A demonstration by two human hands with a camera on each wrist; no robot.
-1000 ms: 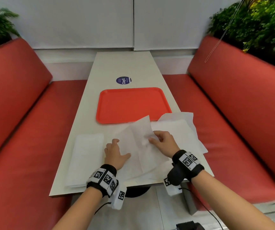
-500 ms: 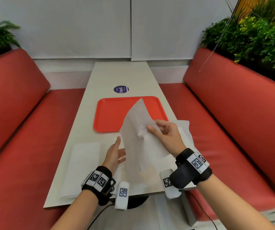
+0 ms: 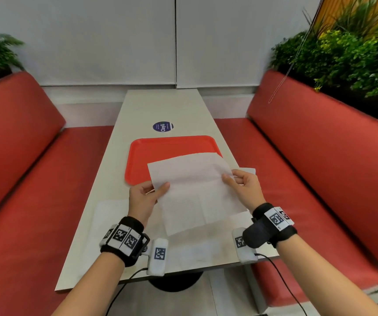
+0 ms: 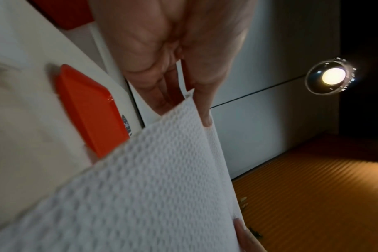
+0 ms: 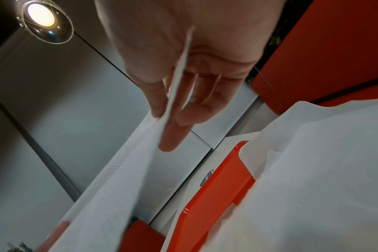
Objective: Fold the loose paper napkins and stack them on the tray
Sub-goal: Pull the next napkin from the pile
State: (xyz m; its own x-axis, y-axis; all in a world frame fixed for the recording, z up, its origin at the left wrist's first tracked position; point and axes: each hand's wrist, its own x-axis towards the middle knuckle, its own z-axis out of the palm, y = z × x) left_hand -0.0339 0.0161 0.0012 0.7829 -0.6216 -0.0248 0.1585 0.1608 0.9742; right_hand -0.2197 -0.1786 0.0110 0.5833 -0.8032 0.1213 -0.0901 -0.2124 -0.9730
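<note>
Two hands: both on one white napkin [image 3: 197, 190], held in the air above the table [image 3: 160, 106].
Left hand [image 3: 142, 199]: thumb and fingers pinch the napkin's left edge.
Right hand [image 3: 245, 190]: thumb and fingers pinch the right edge.
Napkin: spread between the hands, far edge over the near rim of the red tray [image 3: 160, 147].
Loose napkins [image 3: 201, 249]: flat on the table below.
Folded napkin [image 3: 108, 215]: left of the hands, on the table.
</note>
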